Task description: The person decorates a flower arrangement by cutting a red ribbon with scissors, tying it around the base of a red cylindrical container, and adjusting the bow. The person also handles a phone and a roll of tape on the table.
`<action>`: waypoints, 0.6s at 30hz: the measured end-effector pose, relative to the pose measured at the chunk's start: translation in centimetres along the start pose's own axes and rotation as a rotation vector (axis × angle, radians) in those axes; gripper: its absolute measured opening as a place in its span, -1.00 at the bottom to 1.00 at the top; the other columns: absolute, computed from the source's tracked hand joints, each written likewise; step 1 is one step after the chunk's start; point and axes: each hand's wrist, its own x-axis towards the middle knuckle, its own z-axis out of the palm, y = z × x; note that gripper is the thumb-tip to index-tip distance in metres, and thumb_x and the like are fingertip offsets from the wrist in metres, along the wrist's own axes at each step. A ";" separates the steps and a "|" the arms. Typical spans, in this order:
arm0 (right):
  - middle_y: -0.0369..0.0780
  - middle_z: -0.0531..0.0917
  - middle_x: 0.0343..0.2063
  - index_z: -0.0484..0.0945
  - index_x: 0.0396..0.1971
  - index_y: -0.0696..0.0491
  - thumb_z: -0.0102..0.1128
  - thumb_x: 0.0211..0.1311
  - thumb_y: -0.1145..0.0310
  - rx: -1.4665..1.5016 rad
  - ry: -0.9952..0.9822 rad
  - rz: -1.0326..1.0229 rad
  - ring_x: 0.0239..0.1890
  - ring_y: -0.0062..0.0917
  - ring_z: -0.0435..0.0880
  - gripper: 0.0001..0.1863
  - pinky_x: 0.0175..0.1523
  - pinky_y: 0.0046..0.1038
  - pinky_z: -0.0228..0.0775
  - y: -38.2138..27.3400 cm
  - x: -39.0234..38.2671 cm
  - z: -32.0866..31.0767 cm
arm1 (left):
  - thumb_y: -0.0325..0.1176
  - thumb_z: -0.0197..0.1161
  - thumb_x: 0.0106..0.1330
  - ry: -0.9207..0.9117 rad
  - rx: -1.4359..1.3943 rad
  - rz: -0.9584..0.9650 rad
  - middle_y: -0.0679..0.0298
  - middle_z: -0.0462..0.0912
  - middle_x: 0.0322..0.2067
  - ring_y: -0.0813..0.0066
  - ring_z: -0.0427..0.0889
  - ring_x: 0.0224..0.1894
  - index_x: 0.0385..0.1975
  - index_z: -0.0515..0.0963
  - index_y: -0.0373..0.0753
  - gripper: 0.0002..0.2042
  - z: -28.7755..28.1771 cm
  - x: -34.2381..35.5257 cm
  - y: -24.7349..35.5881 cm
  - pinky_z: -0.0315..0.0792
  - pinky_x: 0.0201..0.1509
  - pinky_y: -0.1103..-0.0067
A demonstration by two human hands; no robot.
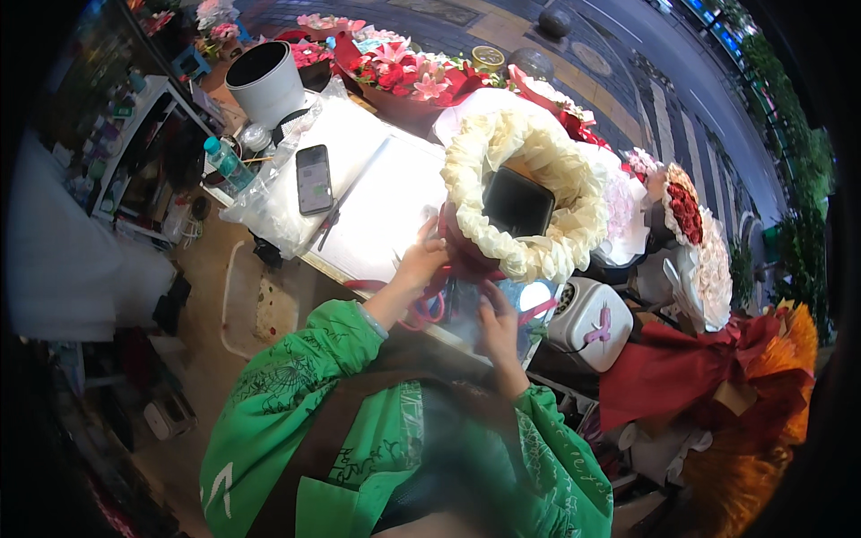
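A ring of crumpled cream flowers or paper surrounds a black square centre, on a dark red wrapped base at the table's near edge. My left hand is closed on the left side of that base. Below it, my right hand has bent fingers near the base's underside, closed on something I cannot make out. Loops of red ribbon hang between and beside my hands. A phone lies left of the arrangement, with a dark slim tool beside it.
The white worktop holds plastic packaging, a water bottle and a white bucket. Bouquets line the back and right, near a white appliance and red wrapping. A plastic bin is low left; a street lies beyond.
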 end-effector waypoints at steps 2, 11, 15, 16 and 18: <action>-0.44 0.44 -0.58 0.45 -0.13 0.13 0.04 0.24 0.40 0.026 -0.070 0.011 -0.67 -0.82 0.24 -0.77 -0.60 -0.73 0.04 -0.8 0.9 2.1 | -0.69 0.08 0.08 0.007 0.046 0.014 0.20 0.56 -0.29 0.55 0.53 -0.28 0.30 -0.08 -0.25 -0.26 0.7 -0.1 -0.6 0.42 -0.20 0.68; -0.22 0.53 -0.19 0.41 -0.10 0.19 0.18 0.08 0.53 0.325 0.119 0.057 -0.19 -0.57 0.49 -0.66 -0.17 -0.56 0.34 -1.5 4.1 5.3 | -0.57 0.14 0.04 -0.015 0.454 0.184 0.31 0.54 -0.44 0.66 0.46 -0.45 0.29 -0.03 -0.24 -0.25 2.5 -1.8 0.9 0.40 -0.34 0.69; -0.34 0.54 -0.47 0.45 -0.25 0.07 0.22 0.05 0.46 0.143 0.197 -0.160 -0.66 -0.73 0.33 -0.77 -0.61 -0.67 0.05 0.8 5.4 5.8 | -0.54 0.17 0.08 -0.120 0.567 0.177 0.28 0.55 -0.43 0.62 0.47 -0.46 0.27 0.00 -0.27 -0.29 1.5 -2.3 1.3 0.41 -0.33 0.67; -0.36 0.54 -0.53 0.46 -0.28 0.05 0.23 0.04 0.45 0.114 0.206 -0.155 -0.76 -0.76 0.30 -0.78 -0.70 -0.69 -0.01 0.8 5.5 6.0 | -0.54 0.18 0.09 -0.154 0.521 0.187 0.26 0.56 -0.43 0.61 0.47 -0.47 0.27 0.01 -0.28 -0.30 0.7 -2.0 1.1 0.41 -0.32 0.66; -0.34 0.54 -0.56 0.47 -0.29 0.07 0.24 0.01 0.45 0.136 0.204 0.016 -0.79 -0.73 0.28 -0.77 -0.72 -0.66 -0.03 -0.5 5.0 5.6 | -0.53 0.17 0.12 -0.165 0.418 0.145 0.23 0.57 -0.43 0.60 0.48 -0.49 0.26 0.02 -0.29 -0.32 -1.1 -1.4 1.0 0.41 -0.33 0.66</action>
